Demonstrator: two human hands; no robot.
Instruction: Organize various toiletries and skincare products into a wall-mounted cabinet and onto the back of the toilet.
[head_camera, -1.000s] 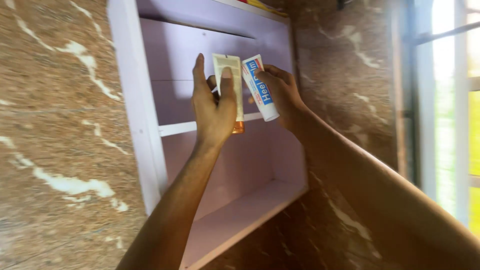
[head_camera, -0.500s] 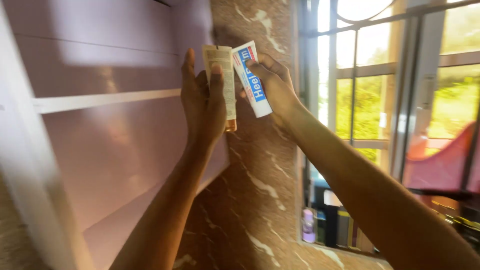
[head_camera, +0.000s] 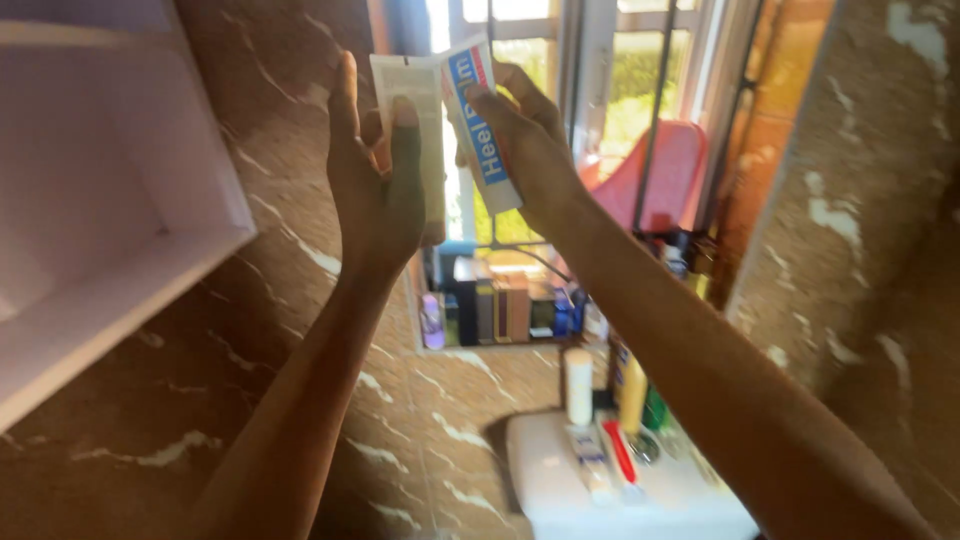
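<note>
Pinching is what both hands are doing, each on its own tube, raised side by side at about twelve o'clock in the head view. The left hand (head_camera: 375, 195) has its thumb pressed flat on the front of a cream-coloured tube (head_camera: 412, 110), the other fingers behind it, so it is closed on that tube. The right hand (head_camera: 525, 150) curls its fingers over the edge of a white tube with blue and red print (head_camera: 482, 125), clamped on it with the cap end pointing down. The two tubes touch or nearly touch along their long sides. Carrying them well, as I judge it, means keeping each grip firm near the middle and the tubes apart enough not to knock. At nine o'clock sits a pale lilac shelf (head_camera: 120, 270); at one o'clock a window (head_camera: 600, 90); at six o'clock a white ledge (head_camera: 560, 470) with bottles and tubes.
</note>
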